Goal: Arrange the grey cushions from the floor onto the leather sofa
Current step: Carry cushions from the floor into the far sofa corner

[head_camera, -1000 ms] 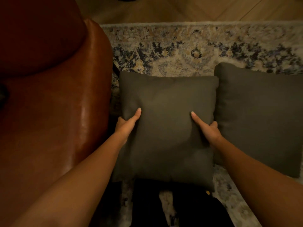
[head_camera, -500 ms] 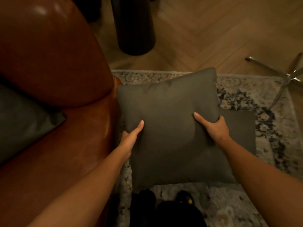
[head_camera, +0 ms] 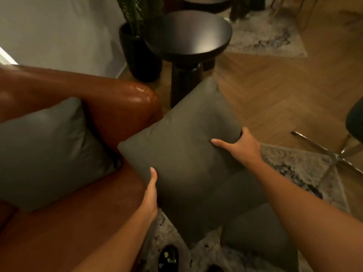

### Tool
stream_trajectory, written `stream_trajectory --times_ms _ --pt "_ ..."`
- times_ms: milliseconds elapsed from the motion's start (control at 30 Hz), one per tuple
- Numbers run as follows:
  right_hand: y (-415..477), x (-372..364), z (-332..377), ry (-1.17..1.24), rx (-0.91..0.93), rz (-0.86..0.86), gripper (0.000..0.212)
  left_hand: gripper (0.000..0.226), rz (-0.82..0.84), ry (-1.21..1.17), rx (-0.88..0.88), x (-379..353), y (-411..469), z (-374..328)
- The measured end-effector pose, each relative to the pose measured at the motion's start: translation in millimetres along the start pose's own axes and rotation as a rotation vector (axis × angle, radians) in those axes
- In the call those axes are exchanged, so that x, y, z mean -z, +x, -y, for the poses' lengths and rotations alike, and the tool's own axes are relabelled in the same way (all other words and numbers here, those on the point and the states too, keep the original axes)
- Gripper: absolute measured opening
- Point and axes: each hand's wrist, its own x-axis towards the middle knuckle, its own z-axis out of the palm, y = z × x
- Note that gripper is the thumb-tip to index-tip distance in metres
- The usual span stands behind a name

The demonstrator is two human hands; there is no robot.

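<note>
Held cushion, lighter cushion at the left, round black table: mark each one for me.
Held cushion (head_camera: 186,160), head view, middle of its front face.
Lighter cushion (head_camera: 49,152), head view, middle of its face.
Round black table (head_camera: 190,34), head view, centre of its top.

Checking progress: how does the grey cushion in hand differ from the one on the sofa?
The held square grey cushion hangs tilted off the brown leather sofa, gripped by left hand and right hand; the seated grey cushion rests on its seat, untouched. Both are plain grey.
</note>
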Motion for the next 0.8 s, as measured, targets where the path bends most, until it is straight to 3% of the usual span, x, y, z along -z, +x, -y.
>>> stream_trajectory --times_ms 133,367,533,700,800 --pt "-5.7 -8.8 56.9 -0.080 0.186 0.074 0.090 0.077 -0.042 -0.207 -0.042 17.9 -32.0 -10.2" --pt "-30.1 -68.9 144.1 -0.175 0.460 0.250 0.095 0.094 -0.243 -0.515 -0.203 82.6 -61.5 -9.1" --pt "-62.1 -123.6 198.2 -0.245 0.635 0.349 0.095 0.080 -0.350 -0.652 -0.239 122.0 -92.7 -15.6" --pt "-96.1 -186.3 241.5 -0.279 0.789 0.423 0.095 0.115 -0.390 -0.727 -0.229 187.9 -80.6 -7.3" --pt "-112.6 -221.8 261.8 -0.289 0.876 0.437 0.097 0.104 -0.439 -0.757 -0.198 212.9 -77.6 -20.1"
